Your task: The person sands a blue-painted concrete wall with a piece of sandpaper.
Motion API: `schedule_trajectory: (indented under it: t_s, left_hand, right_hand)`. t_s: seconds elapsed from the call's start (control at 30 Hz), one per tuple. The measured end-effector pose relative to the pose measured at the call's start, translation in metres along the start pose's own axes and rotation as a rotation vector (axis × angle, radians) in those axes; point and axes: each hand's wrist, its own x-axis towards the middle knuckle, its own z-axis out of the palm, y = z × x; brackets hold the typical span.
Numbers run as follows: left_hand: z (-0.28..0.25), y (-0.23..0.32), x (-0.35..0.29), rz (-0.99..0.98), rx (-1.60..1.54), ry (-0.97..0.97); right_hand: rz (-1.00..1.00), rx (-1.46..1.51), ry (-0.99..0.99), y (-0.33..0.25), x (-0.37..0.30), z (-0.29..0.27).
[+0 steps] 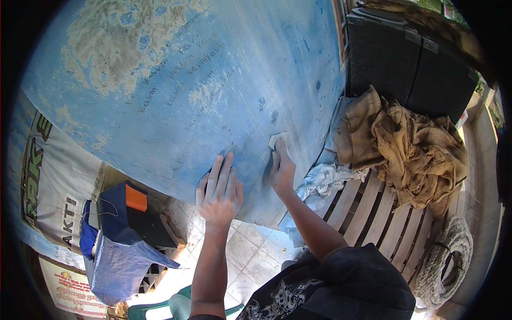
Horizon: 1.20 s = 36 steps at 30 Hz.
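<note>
A weathered blue wall (234, 106) fills the middle, with peeled grey patches and dark handwriting on its upper part. Flat against its lower part lies my left hand (218, 192), fingers stretched out and dusty, holding nothing. To its right, my right hand (282, 169) pinches a small pale folded piece, which looks like sandpaper (278, 139), against the blue surface. Dark smudges and pale scratches mark the paint around it. The underside of the folded piece is hidden.
On the right stands a slatted wooden bench (373, 213) with brown burlap (410, 149), a crumpled pale cloth (328, 178) and a coiled rope (445, 261). Behind is a black box (405, 64). At lower left are a blue tarp (125, 266), a banner (66, 176) and a green chair (181, 304).
</note>
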Motion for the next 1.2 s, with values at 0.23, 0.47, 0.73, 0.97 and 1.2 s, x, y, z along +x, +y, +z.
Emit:
schedule_trajectory:
  t_s: [0.23, 0.47, 0.73, 0.97, 1.2]
  left_hand:
    - [-0.002, 0.001, -0.002, -0.013, 0.006, -0.012]
    - [0.0, 0.001, -0.001, 0.018, -0.001, -0.09]
    - [0.0, 0.011, -0.003, 0.026, 0.017, -0.264]
    - [0.004, 0.007, -0.013, 0.017, 0.067, -0.231]
    - [0.012, 0.011, -0.012, 0.017, 0.073, -0.202]
  right_hand:
    - [-0.266, 0.028, -0.068, -0.057, -0.023, 0.01]
    - [0.071, 0.042, 0.155, -0.009, 0.0, 0.016]
    - [-0.285, 0.042, -0.095, -0.01, -0.003, 0.003]
    - [0.052, -0.042, 0.018, -0.06, -0.009, 0.006]
    - [-0.225, 0.135, -0.078, -0.055, -0.007, 0.018]
